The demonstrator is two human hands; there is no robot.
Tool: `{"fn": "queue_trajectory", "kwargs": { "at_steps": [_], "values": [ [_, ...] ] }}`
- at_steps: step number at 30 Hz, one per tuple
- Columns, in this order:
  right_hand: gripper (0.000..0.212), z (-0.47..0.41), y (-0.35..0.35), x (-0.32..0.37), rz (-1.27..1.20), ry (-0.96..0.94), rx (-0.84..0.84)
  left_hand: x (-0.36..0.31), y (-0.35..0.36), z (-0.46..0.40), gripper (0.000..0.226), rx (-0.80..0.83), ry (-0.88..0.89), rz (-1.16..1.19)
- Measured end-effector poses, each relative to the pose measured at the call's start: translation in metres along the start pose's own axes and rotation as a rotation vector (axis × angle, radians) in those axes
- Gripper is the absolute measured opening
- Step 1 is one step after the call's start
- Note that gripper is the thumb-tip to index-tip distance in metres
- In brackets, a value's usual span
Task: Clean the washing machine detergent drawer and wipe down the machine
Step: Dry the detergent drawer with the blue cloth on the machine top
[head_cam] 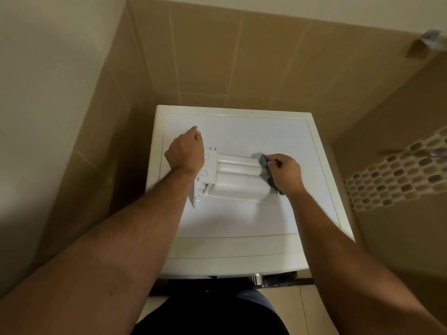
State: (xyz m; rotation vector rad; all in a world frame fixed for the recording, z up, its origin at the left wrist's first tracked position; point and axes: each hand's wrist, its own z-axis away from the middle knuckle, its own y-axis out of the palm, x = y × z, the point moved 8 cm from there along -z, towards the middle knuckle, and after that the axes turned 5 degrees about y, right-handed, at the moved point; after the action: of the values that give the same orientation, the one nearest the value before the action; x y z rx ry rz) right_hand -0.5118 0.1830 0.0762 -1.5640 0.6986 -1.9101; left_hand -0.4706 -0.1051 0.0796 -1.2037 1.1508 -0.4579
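On the washer top (242, 221) | left hand (185, 154) is gripping the drawer (232, 182) end | right hand (286, 171) is pinching a cloth (264, 163) | drawer likely light, stiff, slippery; holding its ends is advised.

Tan wall tiles (217, 56) fill the far side and run down the left. A plain pale wall (48, 81) stands at far left. On the right, a mosaic band (396, 170) crosses the tiled wall. Pale floor tiles (287, 301) show near the bottom.
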Motion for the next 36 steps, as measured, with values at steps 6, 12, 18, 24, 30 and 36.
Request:
{"fn": "queue_trajectory", "kwargs": {
  "at_steps": [6, 12, 18, 24, 30, 36],
  "values": [
    [0.031, 0.016, 0.009, -0.012, 0.084, -0.069, 0.159, 0.000, 0.001, 0.001, 0.042, -0.033, -0.027, -0.014],
    [0.027, -0.009, -0.022, -0.013, 0.149, 0.099, 0.113, -0.003, 0.001, 0.006, 0.042, -0.072, -0.058, 0.012],
    [0.038, 0.007, 0.030, 0.022, 0.174, -0.492, 0.170, -0.006, 0.002, 0.009, 0.044, -0.102, -0.113, 0.005],
    [0.044, 0.012, 0.022, -0.020, 0.265, -0.627, 0.219, -0.006, 0.004, 0.009, 0.044, -0.134, -0.111, -0.026],
    [0.047, 0.003, 0.050, 0.018, 0.465, -0.587, 0.057, -0.006, 0.005, 0.009, 0.043, -0.168, -0.126, -0.013],
    [0.055, 0.027, 0.035, -0.019, 0.488, -0.798, 0.223, -0.006, 0.004, 0.008, 0.043, -0.158, -0.096, -0.055]
  ]
}}
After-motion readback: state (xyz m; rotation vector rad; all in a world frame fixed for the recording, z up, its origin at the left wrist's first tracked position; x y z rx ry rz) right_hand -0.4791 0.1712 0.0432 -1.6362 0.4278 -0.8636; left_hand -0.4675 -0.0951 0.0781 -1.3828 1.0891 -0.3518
